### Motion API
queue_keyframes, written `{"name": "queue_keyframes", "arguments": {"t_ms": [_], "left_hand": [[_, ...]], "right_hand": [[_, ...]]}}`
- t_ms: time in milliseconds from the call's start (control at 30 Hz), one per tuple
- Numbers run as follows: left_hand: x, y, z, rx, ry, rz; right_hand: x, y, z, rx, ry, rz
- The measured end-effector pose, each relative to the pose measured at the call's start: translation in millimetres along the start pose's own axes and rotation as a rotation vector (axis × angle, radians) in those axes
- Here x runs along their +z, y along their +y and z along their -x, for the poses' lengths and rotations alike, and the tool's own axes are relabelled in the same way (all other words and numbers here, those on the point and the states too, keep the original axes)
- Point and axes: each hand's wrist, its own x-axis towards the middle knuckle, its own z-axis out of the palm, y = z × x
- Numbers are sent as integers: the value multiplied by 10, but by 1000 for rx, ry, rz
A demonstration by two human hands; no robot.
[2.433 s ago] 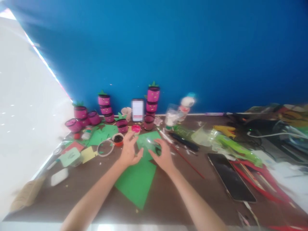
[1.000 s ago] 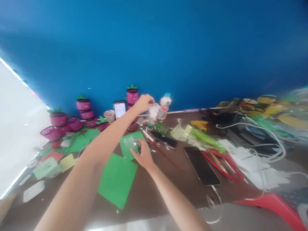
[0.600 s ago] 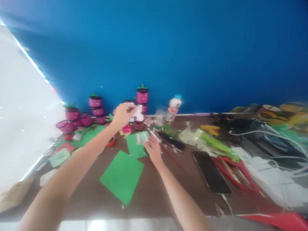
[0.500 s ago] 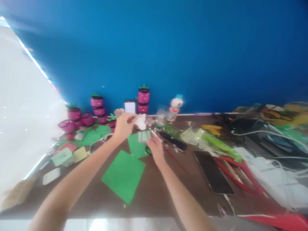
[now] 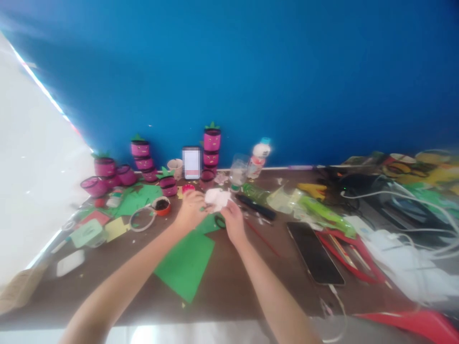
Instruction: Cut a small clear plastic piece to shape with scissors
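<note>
Holding a white crumpled piece (image 5: 217, 198) at frame centre, we kept our left hand (image 5: 191, 210) and right hand (image 5: 232, 220) pinched on it above the green paper (image 5: 186, 263). Risk, as judged: tearing it, or knocking the nearby orange cup (image 5: 162, 206).

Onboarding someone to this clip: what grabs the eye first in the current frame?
First, the two hands meeting mid-table: the left hand and right hand both pinch a small white crumpled piece above a green paper sheet. Next, the pink pots with green tops stacked along the blue wall. A dark phone lies to the right amid cables and scraps.
</note>
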Motion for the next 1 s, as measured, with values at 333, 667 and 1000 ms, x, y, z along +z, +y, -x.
{"name": "queue_keyframes", "arguments": {"t_ms": [333, 667, 1000], "left_hand": [[-133, -73, -79, -124, -152, -84], [-86, -153, -138, -175, -137, -27], [-121, -218, -53, -379, 238, 249]], "right_hand": [[12, -29, 33, 12, -15, -57], [32, -114, 75, 44, -2, 7], [39, -108, 67, 59, 65, 52]]}}
